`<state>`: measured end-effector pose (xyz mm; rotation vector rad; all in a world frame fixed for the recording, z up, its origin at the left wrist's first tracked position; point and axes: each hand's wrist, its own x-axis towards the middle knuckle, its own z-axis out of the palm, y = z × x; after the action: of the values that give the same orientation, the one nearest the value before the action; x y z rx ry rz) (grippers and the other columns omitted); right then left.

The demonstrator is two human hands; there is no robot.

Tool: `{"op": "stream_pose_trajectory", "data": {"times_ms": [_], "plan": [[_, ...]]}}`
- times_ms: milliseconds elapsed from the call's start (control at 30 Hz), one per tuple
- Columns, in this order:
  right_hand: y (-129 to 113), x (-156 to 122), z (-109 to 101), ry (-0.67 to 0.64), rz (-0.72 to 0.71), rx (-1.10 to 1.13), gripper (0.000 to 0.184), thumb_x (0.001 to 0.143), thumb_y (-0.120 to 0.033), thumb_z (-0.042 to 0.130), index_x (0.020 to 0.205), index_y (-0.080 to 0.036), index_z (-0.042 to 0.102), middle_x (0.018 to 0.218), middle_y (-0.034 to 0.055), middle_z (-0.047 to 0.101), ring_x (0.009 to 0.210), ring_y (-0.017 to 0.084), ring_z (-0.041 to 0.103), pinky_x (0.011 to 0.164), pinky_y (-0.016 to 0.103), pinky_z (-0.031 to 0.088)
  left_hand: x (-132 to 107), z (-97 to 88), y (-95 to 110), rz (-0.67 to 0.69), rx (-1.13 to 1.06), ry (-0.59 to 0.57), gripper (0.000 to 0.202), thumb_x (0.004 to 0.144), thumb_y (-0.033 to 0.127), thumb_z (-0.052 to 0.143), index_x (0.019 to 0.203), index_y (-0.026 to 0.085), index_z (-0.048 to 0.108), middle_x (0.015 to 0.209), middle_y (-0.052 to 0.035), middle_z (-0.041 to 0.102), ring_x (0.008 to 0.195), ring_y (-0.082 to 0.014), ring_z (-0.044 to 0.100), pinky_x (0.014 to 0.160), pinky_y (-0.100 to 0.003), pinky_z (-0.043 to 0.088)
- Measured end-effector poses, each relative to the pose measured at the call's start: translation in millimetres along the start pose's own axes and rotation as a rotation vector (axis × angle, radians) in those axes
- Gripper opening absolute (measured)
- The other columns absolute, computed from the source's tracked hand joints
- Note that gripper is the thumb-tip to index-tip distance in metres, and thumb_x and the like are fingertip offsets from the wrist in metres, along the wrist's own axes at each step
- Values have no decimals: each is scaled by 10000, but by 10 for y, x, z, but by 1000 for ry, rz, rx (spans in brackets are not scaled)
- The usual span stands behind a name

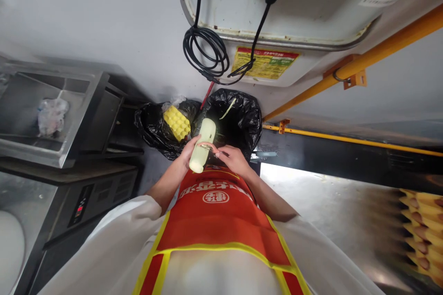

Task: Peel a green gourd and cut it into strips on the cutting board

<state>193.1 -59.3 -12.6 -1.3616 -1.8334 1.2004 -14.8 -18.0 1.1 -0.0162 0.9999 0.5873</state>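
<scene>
My left hand (pixel 188 151) is wrapped around the side of a thick, pale green gourd (pixel 205 132), whose surface looks peeled. Tilted in front of my apron, the gourd has a small dark spot near its upper end. An orange peeler (pixel 208 145) is in my right hand (pixel 234 158), its blade end lying across the gourd's middle. Just beyond, a bin lined with a black bag (pixel 254 122) stands open. One thin pale green strip of peel (pixel 228 108) lies inside the bin near its far rim.
Left of the bin, another black bag (pixel 148 122) holds a yellow egg tray (pixel 177 123). A steel sink (pixel 78 143) is at the left. Overhead hang a white meter box (pixel 304 18) and a coiled black cable (pixel 206 53). Yellow pipes (pixel 391 46) and trays of eggs (pixel 420 233) are at right.
</scene>
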Motion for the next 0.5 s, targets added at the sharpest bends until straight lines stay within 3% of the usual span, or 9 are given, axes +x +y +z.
{"op": "stream_pose_trajectory", "data": {"times_ms": [167, 300, 400, 500], "plan": [[203, 140, 114, 153, 21, -188, 340, 1019, -457, 520, 1027, -233, 775, 917, 63, 738, 860, 202, 660, 801, 299, 493, -20, 70, -29, 118, 40, -7, 372, 1003, 346, 472, 1003, 84, 735, 716, -105, 735, 540, -191, 675, 586, -282, 564], [435, 332, 77, 271, 118, -231, 367, 1020, -445, 493, 1017, -201, 767, 954, 103, 729, 900, 235, 655, 836, 330, 493, -91, 70, -66, -6, 62, 108, 447, 1021, 429, 436, 974, 82, 715, 705, -118, 738, 544, -228, 685, 528, -329, 569], [567, 420, -26, 343, 182, -234, 404, 1026, -438, 456, 1022, -168, 757, 979, 133, 731, 939, 255, 653, 867, 356, 488, -140, 62, -102, -79, 65, 53, 472, 1006, 483, 468, 1018, 80, 713, 714, -122, 745, 547, -242, 692, 519, -347, 578], [576, 388, -95, 341, 192, -209, 413, 1012, -465, 466, 1049, -171, 753, 1000, 132, 742, 946, 255, 656, 861, 354, 491, -132, 66, -109, -61, 38, 39, 466, 1008, 472, 472, 1055, 75, 711, 719, -129, 746, 557, -246, 699, 532, -350, 582]]}}
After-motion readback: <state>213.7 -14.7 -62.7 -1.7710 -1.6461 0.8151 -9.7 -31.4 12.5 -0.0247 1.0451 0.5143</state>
